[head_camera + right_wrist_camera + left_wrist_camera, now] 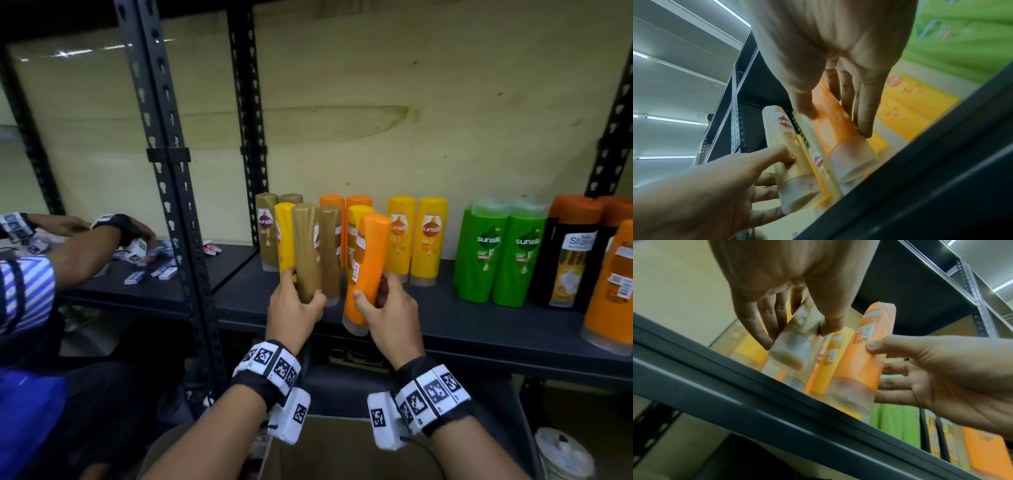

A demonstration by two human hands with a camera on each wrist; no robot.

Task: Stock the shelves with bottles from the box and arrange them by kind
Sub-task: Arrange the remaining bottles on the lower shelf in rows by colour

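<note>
At the shelf's (445,329) front edge, the left hand (294,308) clasped a gold bottle (307,250) and the right hand (390,315) an orange bottle (368,263), fingers wrapped round each. Green bottles (500,250) toward the right end read "sunsilk".

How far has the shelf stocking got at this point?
Partly done: two green bottles and two yellow bottles already stand grouped on the dark shelf. In hand: the left hand grips a gold bottle, the right hand a tilted orange bottle. Left: seating both; gold, yellow and orange remain mixed there.
</note>
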